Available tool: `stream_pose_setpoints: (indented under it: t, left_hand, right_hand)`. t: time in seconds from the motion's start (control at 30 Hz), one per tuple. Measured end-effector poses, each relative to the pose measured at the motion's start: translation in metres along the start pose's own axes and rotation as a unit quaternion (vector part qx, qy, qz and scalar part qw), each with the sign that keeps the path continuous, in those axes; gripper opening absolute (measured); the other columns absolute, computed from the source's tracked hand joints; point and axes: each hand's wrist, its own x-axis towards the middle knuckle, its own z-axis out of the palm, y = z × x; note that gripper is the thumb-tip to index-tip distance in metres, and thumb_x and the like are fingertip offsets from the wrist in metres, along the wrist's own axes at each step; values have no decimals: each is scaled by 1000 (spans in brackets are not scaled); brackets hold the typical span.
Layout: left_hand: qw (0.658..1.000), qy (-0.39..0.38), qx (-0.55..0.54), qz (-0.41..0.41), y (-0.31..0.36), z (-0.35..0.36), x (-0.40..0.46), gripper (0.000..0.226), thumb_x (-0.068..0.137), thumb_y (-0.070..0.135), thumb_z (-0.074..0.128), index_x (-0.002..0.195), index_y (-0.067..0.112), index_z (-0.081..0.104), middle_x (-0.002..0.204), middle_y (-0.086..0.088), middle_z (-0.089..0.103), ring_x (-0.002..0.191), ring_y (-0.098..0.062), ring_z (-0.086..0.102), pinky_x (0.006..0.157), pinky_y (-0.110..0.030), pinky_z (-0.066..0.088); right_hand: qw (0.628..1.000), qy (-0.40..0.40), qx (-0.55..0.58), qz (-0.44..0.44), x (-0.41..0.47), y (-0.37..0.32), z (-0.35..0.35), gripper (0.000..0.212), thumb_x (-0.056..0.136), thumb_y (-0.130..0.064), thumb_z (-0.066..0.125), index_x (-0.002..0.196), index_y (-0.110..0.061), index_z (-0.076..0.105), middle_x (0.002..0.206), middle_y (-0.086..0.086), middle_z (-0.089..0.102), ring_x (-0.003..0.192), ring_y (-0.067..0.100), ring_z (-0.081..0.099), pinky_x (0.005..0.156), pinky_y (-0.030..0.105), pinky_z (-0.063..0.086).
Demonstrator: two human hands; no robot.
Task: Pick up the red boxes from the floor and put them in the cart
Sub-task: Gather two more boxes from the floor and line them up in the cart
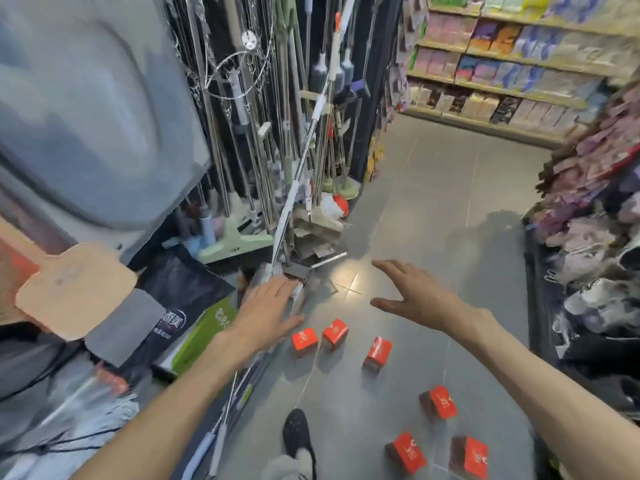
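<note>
Six red boxes lay scattered on the grey tiled floor [433, 188]: one [304, 339] and a second [335, 331] just beside each other nearest the left display, a third [378, 351] a little to their right, a fourth [440, 402] further toward the camera, and a fifth [406, 451] and sixth [470, 457] close to the bottom edge. The print on their faces was too blurred to read. The left hand [268, 308] hung above the floor with fingers straight and spread, holding nothing, its fingertips over the clutter at the foot of the broom and mop rack [298, 140] (whether they touched anything there could not be told). The right hand [414, 294] was likewise opened wide, thumb apart from the fingers, empty, above bare tile. A black shoe [298, 434] stood at the lower edge, the leg above it cut off by the frame. No cart could be made out. Left of the boxes a green carton [204, 332] and dark packages crowded the aisle edge, much of that side smeared by motion blur; on the right a low rack of packaged goods [588, 244] bounded the aisle. Between them the tile ran open toward the stocked shelves [512, 64] at the far end.
</note>
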Motion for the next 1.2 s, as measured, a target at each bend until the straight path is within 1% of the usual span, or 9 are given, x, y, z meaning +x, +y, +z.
stream_pose_setpoints:
  t: [0.13, 0.3, 0.43, 0.53, 0.77, 0.83, 1.0, 1.1, 1.2]
  left_hand:
    - [999, -44, -30, -2, -41, 48, 82, 80, 93, 55, 58, 155, 15, 28, 155, -9, 38, 143, -28, 35, 119, -40, 27]
    - [993, -106, -54, -10, -77, 137, 163, 79, 92, 51, 61, 155, 15, 28, 158, -7, 35, 145, -24, 31, 121, -36, 22]
    - [986, -148, -77, -27, -104, 236, 212, 75, 91, 45, 64, 152, 17, 32, 155, -6, 37, 143, -25, 35, 117, -39, 30]
    - [981, -163, -89, -61, -120, 319, 236, 77, 92, 43, 65, 153, 19, 26, 159, -5, 30, 148, -24, 28, 118, -39, 28]
    - [971, -193, -91, -107, -149, 496, 274, 92, 92, 43, 66, 159, 16, 8, 167, -7, 10, 154, -23, 9, 125, -34, 9]
    - [968, -194, -91, -126, -162, 563, 288, 100, 89, 42, 69, 159, 14, 3, 167, -9, 8, 154, -25, 8, 125, -36, 8]
    - [957, -201, -65, -197, -186, 648, 312, 112, 85, 40, 75, 158, 12, -5, 168, -9, -3, 155, -29, 0, 126, -44, 10]
    - [957, -222, -19, -184, -199, 685, 324, 116, 82, 39, 79, 158, 10, -3, 167, -9, 6, 154, -30, 8, 125, -45, 14]
    - [967, -181, 14, -177, -203, 702, 326, 104, 77, 28, 81, 155, 11, 14, 152, -8, 36, 138, -30, 37, 117, -42, 27]
  right_hand:
    - [999, -33, 20, -3, 91, 28, 34, 79, 93, -57, 61, 157, -23, 30, 158, 3, 40, 143, 27, 40, 115, 41, 33]
    - [997, -66, 38, -27, 182, 73, 95, 82, 93, -58, 61, 158, -22, 28, 160, 2, 37, 145, 24, 37, 118, 36, 29]
    - [992, -106, 22, -68, 246, 116, 175, 85, 93, -61, 59, 160, -26, 20, 165, -1, 26, 153, 18, 22, 123, 33, 19]
    - [987, -136, 24, -83, 284, 144, 249, 86, 93, -60, 59, 160, -25, 18, 167, 0, 22, 154, 19, 18, 124, 35, 17]
    - [978, -186, 47, -75, 327, 187, 415, 92, 90, -65, 58, 160, -28, 13, 167, -3, 20, 155, 18, 16, 124, 37, 18]
    - [975, -198, 68, -78, 335, 204, 484, 91, 90, -64, 59, 160, -25, 15, 166, -1, 22, 155, 19, 18, 124, 38, 20]
    - [969, -220, 74, -80, 340, 227, 571, 91, 90, -72, 46, 161, -29, 9, 167, -4, 17, 154, 16, 18, 124, 37, 21]
    - [969, -223, 77, -69, 341, 236, 608, 91, 90, -72, 46, 161, -30, 6, 168, -5, 16, 153, 16, 18, 125, 36, 21]
    - [970, -222, 77, -63, 335, 241, 629, 91, 92, -68, 52, 161, -30, 7, 168, -6, 16, 153, 15, 18, 124, 31, 17]
